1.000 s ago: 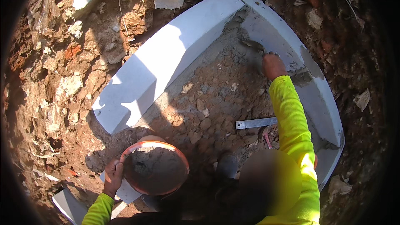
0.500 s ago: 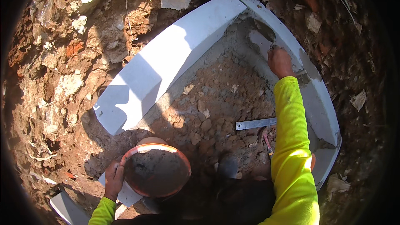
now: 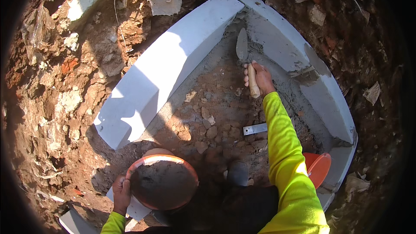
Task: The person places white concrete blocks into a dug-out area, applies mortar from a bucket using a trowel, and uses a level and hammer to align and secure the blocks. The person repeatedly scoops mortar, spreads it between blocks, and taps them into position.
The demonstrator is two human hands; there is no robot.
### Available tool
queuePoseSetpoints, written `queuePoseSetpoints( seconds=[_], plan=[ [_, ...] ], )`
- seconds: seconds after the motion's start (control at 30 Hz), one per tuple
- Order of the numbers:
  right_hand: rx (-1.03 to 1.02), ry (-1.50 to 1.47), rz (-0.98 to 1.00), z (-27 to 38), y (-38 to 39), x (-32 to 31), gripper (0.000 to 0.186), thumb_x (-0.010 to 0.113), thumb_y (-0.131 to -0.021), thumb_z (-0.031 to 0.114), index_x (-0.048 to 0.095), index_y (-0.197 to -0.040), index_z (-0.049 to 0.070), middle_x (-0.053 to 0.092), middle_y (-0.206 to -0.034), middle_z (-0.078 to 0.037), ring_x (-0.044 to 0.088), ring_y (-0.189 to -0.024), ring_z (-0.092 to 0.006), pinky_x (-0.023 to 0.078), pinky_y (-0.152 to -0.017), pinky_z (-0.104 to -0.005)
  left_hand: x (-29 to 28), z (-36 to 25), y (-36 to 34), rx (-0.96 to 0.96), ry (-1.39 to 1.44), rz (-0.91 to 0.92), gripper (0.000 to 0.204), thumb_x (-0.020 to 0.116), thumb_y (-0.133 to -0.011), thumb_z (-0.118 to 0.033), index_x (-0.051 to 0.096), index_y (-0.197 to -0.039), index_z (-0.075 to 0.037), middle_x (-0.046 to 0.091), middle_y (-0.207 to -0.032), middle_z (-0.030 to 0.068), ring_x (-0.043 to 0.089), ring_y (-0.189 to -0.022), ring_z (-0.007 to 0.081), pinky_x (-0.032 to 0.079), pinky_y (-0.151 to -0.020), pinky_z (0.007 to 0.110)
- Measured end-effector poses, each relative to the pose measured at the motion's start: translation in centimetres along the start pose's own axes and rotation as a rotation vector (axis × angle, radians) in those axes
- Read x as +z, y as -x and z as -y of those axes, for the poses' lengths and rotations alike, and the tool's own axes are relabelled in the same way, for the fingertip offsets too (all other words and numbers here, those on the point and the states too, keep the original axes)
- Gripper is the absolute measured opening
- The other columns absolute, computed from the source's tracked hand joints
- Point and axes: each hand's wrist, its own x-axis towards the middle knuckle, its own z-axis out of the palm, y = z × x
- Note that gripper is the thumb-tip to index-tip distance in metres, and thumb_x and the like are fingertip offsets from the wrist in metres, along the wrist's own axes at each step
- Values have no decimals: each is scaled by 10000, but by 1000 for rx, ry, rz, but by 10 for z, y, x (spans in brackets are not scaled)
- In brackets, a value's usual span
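Note:
My right hand (image 3: 262, 78) is wrapped round the wooden handle of a trowel (image 3: 242, 45). The trowel's grey blade points away from me, over the mortar in the far inner corner where two pale kerb blocks meet. Down at the left, my left hand (image 3: 121, 193) grips the rim of an orange bowl (image 3: 164, 182) of wet grey mortar. The long left kerb block (image 3: 173, 60) is partly sunlit. Along the right kerb block (image 3: 281, 34) the inner face is smeared with mortar, and a mortared joint (image 3: 303, 73) separates it from the nearer block (image 3: 327, 104).
Broken stones and soil (image 3: 212, 117) fill the space between the blocks. A flat metal bar (image 3: 255, 128) lies partly under my right arm. An orange container (image 3: 318, 169) leans by the near right block. Rough earth (image 3: 60, 117) with plastic scraps surrounds everything. My boot (image 3: 238, 173) is below.
My right hand has moved left from the right block's inner face, bringing the trowel into full view. The orange container shows more now. My left hand still holds the bowl.

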Motion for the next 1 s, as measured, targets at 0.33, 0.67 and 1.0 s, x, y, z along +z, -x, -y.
queuePoseSetpoints(
  seconds=[0.33,0.67,1.0],
  plan=[
    [120,207,-53,-39,-5,56,383,428,-1045,342,559,-961,-8,585,-728,-82,583,-507,-198,514,-435,-347,-3,-14,6,11,-111,10,229,501,-1007,-127,501,-791,-53,441,-729,-47,387,-683,53,346,-584,253],
    [285,-35,78,-103,56,131,376,437,-1040,363,524,-951,8,573,-699,-106,596,-499,-234,516,-428,-384,9,3,0,55,76,-15,218,501,-1006,-147,496,-804,-63,457,-750,-55,396,-696,46,359,-602,233],
    [-564,1167,524,-12,273,92,272,668,-859,191,527,-1016,19,578,-816,-180,635,-651,-357,487,-596,-449,19,1,7,28,152,85,263,676,-844,-41,463,-696,-87,437,-665,-67,398,-620,24,340,-528,227]
  ],
)
